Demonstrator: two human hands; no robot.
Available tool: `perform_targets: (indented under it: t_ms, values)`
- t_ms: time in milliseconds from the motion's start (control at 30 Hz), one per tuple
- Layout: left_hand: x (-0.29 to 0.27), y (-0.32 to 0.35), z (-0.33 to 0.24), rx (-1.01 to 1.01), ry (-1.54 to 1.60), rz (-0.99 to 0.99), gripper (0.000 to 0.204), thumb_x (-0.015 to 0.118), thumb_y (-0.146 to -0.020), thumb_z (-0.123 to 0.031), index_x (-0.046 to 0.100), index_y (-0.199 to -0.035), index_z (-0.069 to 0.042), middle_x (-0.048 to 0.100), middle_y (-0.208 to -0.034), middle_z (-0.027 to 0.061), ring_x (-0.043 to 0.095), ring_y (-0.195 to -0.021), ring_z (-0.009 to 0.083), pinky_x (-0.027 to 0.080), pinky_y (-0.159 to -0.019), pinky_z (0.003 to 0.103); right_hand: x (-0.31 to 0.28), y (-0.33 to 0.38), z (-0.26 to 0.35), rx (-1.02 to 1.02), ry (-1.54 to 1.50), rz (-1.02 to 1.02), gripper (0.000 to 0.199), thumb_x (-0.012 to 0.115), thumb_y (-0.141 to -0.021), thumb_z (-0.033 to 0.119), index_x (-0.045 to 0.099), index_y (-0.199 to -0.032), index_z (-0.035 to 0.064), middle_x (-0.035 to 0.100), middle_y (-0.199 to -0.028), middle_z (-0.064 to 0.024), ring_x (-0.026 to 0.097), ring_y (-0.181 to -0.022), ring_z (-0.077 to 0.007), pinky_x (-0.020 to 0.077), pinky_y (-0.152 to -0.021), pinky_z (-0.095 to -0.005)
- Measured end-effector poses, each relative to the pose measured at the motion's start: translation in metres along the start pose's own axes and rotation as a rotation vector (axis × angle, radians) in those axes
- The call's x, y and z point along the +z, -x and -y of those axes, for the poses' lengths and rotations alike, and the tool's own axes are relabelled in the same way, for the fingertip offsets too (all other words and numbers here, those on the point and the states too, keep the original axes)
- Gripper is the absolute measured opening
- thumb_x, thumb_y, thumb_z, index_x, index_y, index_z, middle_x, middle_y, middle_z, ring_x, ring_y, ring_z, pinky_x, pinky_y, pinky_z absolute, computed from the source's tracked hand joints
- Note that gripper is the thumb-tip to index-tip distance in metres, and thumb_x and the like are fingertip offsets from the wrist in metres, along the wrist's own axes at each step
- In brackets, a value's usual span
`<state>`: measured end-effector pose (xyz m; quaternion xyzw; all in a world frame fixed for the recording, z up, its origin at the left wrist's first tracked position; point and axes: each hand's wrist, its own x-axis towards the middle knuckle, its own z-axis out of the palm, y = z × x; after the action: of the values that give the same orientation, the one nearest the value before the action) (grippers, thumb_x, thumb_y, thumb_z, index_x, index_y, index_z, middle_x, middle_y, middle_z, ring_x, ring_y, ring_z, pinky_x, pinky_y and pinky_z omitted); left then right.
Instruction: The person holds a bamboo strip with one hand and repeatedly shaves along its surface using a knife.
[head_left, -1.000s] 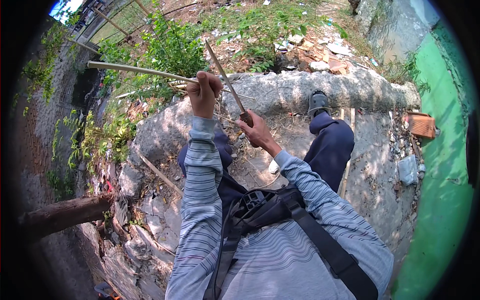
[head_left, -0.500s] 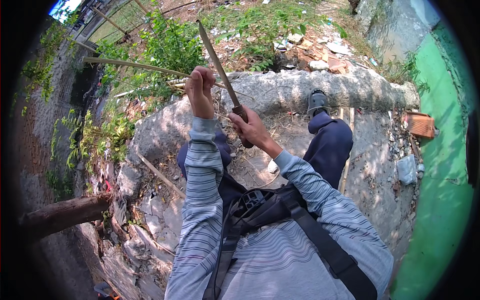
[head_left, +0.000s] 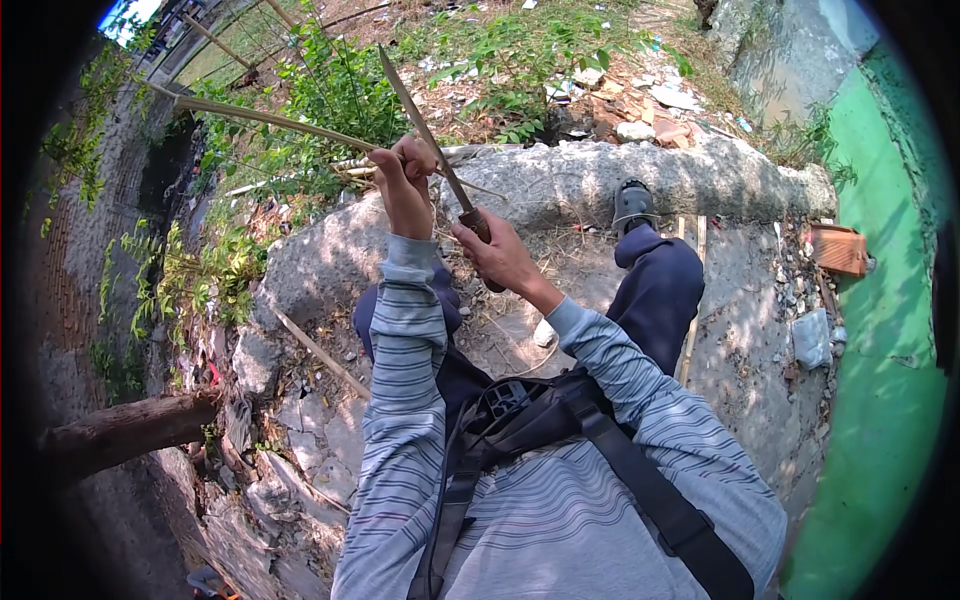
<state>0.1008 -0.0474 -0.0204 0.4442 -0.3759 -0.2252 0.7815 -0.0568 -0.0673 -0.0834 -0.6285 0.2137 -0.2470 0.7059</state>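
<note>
My left hand [head_left: 406,190] is closed on a long, thin, pale plant strip [head_left: 270,120], raised ahead of my chest. The strip runs out to the upper left, where its far end looks split or bent. A thin tip pokes out on the other side of the fist. My right hand [head_left: 500,258] grips the brown handle of a long knife [head_left: 420,122]. Its blade points up and to the left, crossing close by the left hand's fingers. Whether the edge touches the strip is unclear.
A rough concrete ledge [head_left: 560,175] lies ahead, with my shoe against it. Leafy plants [head_left: 350,95] and rubble stand beyond. On the right are a green wall [head_left: 880,330], an orange block [head_left: 838,249] and a pale plastic packet [head_left: 811,338]. A log [head_left: 130,430] juts in at left.
The blade has tilted a little further left and its tip sits slightly lower. My left hand has turned slightly, and the strip's far end has risen a little.
</note>
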Motion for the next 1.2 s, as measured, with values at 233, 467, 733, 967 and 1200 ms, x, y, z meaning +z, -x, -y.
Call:
perform_targets:
  t_ms: [233,467,733,967,1200]
  values:
    - [-0.002,-0.001,0.0,-0.005,0.045,-0.013,0.073,0.029,-0.093,-0.081,0.026,-0.07,-0.012,0.023,-0.068,-0.0017,0.023,-0.065,0.0144,0.022,-0.064,0.032,0.001,-0.003,-0.001,-0.009,0.051,0.014,0.033,0.066,-0.097,0.033,0.059,-0.097,0.0006,0.059,-0.07,-0.0032,0.055,-0.063,-0.0121,0.0447,-0.058,-0.0309]
    - [0.002,-0.005,0.0,0.002,0.058,0.016,0.074,0.029,-0.093,-0.081,0.026,-0.07,-0.011,0.024,-0.068,-0.0014,0.024,-0.065,0.0144,0.022,-0.064,0.032,-0.002,-0.012,0.006,0.0,0.081,-0.016,0.03,0.066,-0.097,0.029,0.059,-0.096,-0.0009,0.061,-0.07,-0.0054,0.056,-0.062,-0.0131,0.0455,-0.058,-0.0321]
    - [-0.001,0.001,-0.013,0.087,0.036,0.041,0.071,0.041,-0.095,-0.076,0.048,-0.088,-0.006,0.046,-0.081,0.0037,0.047,-0.077,0.0171,0.038,-0.075,0.033,-0.007,-0.014,0.01,-0.004,0.129,0.059,0.028,0.064,-0.099,0.028,0.057,-0.098,0.0003,0.058,-0.073,-0.0002,0.055,-0.064,-0.0092,0.0458,-0.058,-0.028]
    - [0.004,-0.013,-0.067,0.494,-0.242,-0.088,0.075,0.062,-0.092,-0.064,0.047,-0.129,-0.001,0.061,-0.118,0.0166,0.061,-0.117,0.0291,0.045,-0.111,0.048,-0.009,-0.012,0.003,-0.057,0.176,0.01,0.033,0.067,-0.094,0.03,0.059,-0.094,-0.0019,0.059,-0.07,-0.0074,0.053,-0.064,-0.0169,0.045,-0.061,-0.0357]
    - [0.026,-0.023,-0.101,0.247,0.044,-0.125,0.064,0.036,-0.105,-0.063,0.03,-0.067,-0.012,0.023,-0.059,-0.0022,0.017,-0.053,0.011,0.016,-0.05,0.03,-0.004,-0.003,0.01,-0.087,0.357,-0.004,0.038,0.068,-0.09,0.033,0.059,-0.095,-0.0035,0.064,-0.074,-0.0152,0.058,-0.065,-0.026,0.0464,-0.063,-0.0398]
